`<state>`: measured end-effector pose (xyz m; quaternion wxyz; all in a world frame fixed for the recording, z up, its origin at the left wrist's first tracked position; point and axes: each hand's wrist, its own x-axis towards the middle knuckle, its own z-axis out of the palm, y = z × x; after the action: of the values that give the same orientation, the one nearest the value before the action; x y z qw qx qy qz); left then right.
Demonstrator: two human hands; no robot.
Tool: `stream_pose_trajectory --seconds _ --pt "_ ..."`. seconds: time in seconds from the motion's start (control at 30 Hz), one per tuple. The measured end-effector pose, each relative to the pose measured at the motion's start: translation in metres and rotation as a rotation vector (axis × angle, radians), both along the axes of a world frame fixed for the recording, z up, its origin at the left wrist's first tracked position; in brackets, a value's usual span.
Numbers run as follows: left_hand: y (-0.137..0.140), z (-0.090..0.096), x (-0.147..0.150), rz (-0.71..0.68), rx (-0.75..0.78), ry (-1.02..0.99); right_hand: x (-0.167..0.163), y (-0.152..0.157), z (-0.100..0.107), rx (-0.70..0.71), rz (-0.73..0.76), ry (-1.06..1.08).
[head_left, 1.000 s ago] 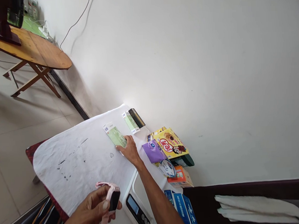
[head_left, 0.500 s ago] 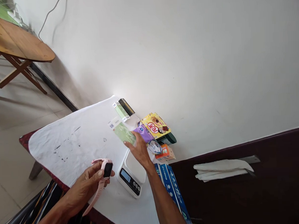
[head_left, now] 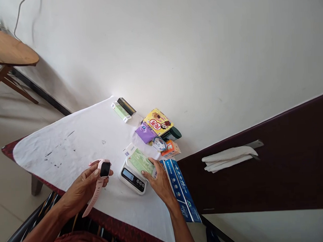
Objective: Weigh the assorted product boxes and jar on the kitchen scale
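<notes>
A pink smartwatch [head_left: 105, 169] with a dark screen is pinched in my left hand [head_left: 85, 183], its strap hanging down over the near side of the table. My right hand [head_left: 159, 179] grips the near end of a flat green-and-white box [head_left: 139, 160]. That box lies over the weighing platform of a white digital kitchen scale [head_left: 137, 190], hiding most of the platform; whether its full weight rests there I cannot tell. The scale's lit display and its buttons face me, but the reading is too small to make out.
Along the wall stand a yellow snack box [head_left: 158, 121], a purple packet [head_left: 146, 133], a dark green container [head_left: 172, 134], an orange box [head_left: 171, 148] and long blue boxes [head_left: 180, 191]. A black box [head_left: 126, 106] lies beside another green-and-white box [head_left: 121, 112]. White cloth [head_left: 59, 152] covers the table.
My right hand has brought the green-and-white box down and toward me, over the scale. My left hand still holds the smartwatch. The whole view has shifted slightly.
</notes>
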<state>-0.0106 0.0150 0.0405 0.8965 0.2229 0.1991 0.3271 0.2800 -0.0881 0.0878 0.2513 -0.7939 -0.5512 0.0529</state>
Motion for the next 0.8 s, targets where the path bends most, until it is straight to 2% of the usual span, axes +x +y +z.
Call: stream_pose_trajectory --seconds 0.1,0.23,0.3,0.47,0.6,0.7,0.8 --pt "0.0 0.003 0.0 0.012 0.019 0.016 0.004 0.0 0.014 0.07 -0.016 -0.063" --pt "-0.002 0.005 -0.001 0.025 -0.033 0.082 0.002 0.004 0.027 0.148 -0.013 -0.151" --pt "-0.002 0.002 -0.002 0.033 -0.034 0.113 -0.003 0.008 0.024 0.119 0.009 -0.17" --pt "0.001 -0.008 -0.002 0.019 0.006 0.135 -0.018 0.013 -0.002 -0.001 -0.012 -0.149" --pt "0.003 -0.01 0.0 0.028 0.009 0.156 -0.021 0.004 -0.007 0.087 -0.058 -0.133" --pt "0.003 -0.01 0.0 0.029 0.007 0.132 -0.011 -0.017 0.009 0.199 -0.196 -0.173" --pt "0.003 -0.008 0.0 0.009 0.004 0.109 0.01 -0.048 0.032 0.235 -0.461 -0.294"
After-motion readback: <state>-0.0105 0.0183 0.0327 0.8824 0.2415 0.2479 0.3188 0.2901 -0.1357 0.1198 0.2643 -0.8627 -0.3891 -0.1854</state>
